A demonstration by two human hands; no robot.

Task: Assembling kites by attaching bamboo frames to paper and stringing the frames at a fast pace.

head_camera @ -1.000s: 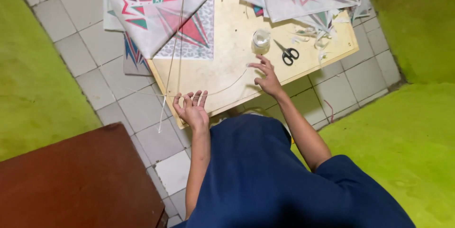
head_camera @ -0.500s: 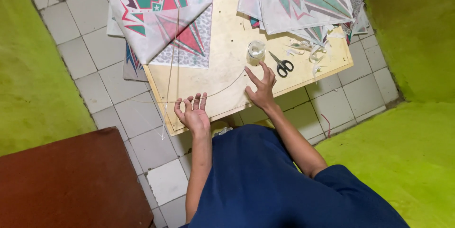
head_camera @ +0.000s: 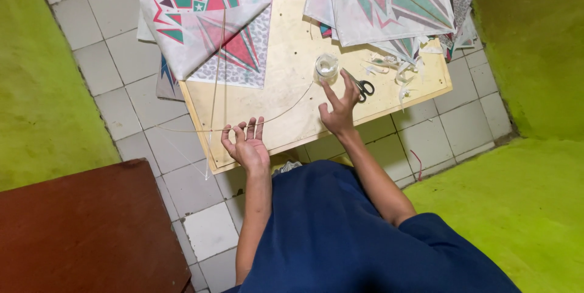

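My left hand (head_camera: pixel 246 143) lies palm up at the near edge of a pale wooden board (head_camera: pixel 286 55), fingers spread, touching a thin curved bamboo stick (head_camera: pixel 286 112) that arcs across the board. My right hand (head_camera: pixel 338 109) hovers open just below a small clear jar (head_camera: pixel 326 68) and beside black-handled scissors (head_camera: pixel 364 88). A second thin stick (head_camera: pixel 214 95) runs down the board's left side. Patterned paper kites in teal, red and white (head_camera: pixel 207 19) lie at the upper left, and another stack of kites (head_camera: pixel 389 1) at the upper right.
The board sits on a grey tiled floor (head_camera: pixel 115 104). Green carpet (head_camera: pixel 36 92) lies left and green carpet (head_camera: pixel 523 171) right. A dark red-brown wooden surface (head_camera: pixel 85 232) fills the lower left. Paper scraps (head_camera: pixel 401 74) litter the board near the scissors.
My right hand has lifted off the board and moved up towards the jar, fingers spreading. My left hand stays at the board's near edge on the curved stick.
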